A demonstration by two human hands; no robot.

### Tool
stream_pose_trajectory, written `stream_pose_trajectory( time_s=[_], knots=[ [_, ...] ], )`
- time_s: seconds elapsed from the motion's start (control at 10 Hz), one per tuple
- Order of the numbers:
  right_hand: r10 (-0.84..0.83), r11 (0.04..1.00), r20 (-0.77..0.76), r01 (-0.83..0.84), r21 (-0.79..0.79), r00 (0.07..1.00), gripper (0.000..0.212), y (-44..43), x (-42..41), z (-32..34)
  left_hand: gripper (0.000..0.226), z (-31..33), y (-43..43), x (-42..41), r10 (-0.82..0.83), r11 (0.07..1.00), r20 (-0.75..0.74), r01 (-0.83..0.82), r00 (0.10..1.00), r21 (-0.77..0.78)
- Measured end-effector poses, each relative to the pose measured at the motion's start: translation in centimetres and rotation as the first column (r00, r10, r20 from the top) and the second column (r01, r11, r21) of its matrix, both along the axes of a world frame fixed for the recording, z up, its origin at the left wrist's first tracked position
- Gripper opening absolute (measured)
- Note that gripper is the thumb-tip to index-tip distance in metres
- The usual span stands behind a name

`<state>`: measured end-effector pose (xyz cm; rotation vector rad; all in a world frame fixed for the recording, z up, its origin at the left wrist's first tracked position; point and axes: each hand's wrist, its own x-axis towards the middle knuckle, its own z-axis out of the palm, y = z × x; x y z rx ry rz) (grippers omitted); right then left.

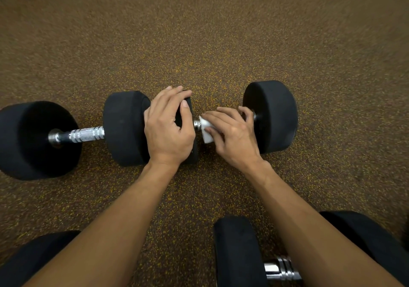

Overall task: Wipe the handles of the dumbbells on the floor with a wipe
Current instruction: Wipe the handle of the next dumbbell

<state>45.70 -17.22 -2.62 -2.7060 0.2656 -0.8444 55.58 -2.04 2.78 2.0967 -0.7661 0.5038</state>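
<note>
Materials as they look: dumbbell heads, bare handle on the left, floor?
Dumbbell heads: matte black with no glare, probably rubber or rubber-coated.
Bare handle: bright silver metal, likely chromed steel, with knurled bands.
Floor: dark and grainy with yellow flecks, looks like rubber crumb matting.

The floor (pixel 221 43) is brown, flecked all over with yellow. The dumbbell heads (pixel 272 116) are matt black, the handles (pixel 87 134) shiny silver with ridged bands. The wipe (pixel 206 129) is white.
</note>
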Motion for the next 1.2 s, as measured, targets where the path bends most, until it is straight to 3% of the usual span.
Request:
stream_pose_trajectory(
  time_s=[0.6,0.8,1.0,1.2],
  knots=[
    [-0.01,0.998,-0.001,0.01,0.055,1.0,0.029,2.0,1.1,0.8,0.031,0.0,0.0,0.2,-0.009,1.0,0.023,0.009,1.0,-0.004],
    [-0.135,0.985,0.006,0.134,0.108,0.991,0.02,0.9,0.8,1.5,0.031,0.0,0.0,0.1,-0.006,1.0,0.021,0.006,1.0,-0.004],
    [-0.043,0.997,-0.037,0.045,0.062,0.998,0.028,2.5,1.2,1.7,0.031,0.0,0.0,0.2,-0.011,1.0,0.021,0.011,1.0,-0.004],
    [-0.15,0.986,-0.048,0.153,0.066,0.987,0.024,2.7,1.5,1.8,0.031,0.0,0.0,0.1,-0.006,1.0,0.016,0.007,1.0,-0.006]
  ],
)
